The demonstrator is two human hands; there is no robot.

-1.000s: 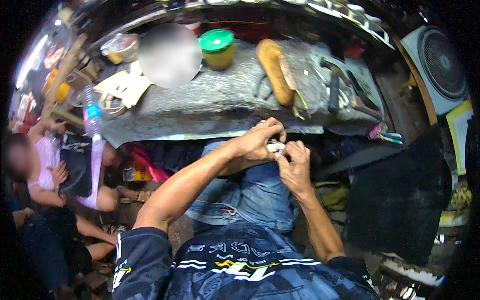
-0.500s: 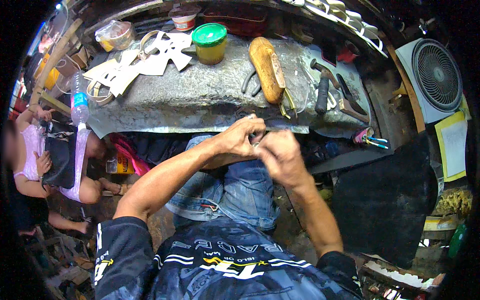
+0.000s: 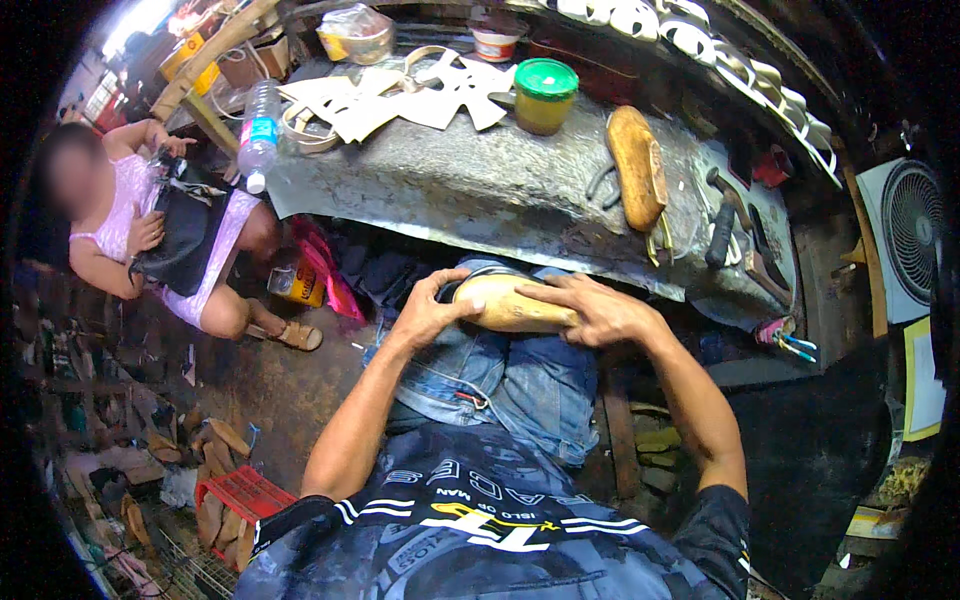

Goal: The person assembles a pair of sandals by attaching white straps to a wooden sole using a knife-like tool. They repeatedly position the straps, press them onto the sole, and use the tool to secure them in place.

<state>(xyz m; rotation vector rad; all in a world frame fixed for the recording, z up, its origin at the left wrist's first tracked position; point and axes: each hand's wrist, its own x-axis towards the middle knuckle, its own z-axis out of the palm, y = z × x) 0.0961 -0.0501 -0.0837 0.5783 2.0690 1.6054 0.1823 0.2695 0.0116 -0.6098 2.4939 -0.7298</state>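
fingers (image 3: pixel 441 281) of the left hand (image 3: pixel 424 319) clamp the broad end of a pale wooden shoe form (image 3: pixel 505 303) over the jeans (image 3: pixel 540 390); those of the right hand (image 3: pixel 614 312) clasp its narrow end. beyond, the table (image 3: pixel 450 160) holds a brown shoe form (image 3: pixel 632 165), green-lidded tub (image 3: pixel 545 97) and hammer (image 3: pixel 721 236).

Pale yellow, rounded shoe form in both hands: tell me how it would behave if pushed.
The pale yellow shoe form is probably stiff, showing no sag between the left hand and right hand. Its smooth, slightly glossy surface may let it slip. The rounded outline suggests it could rock or roll.
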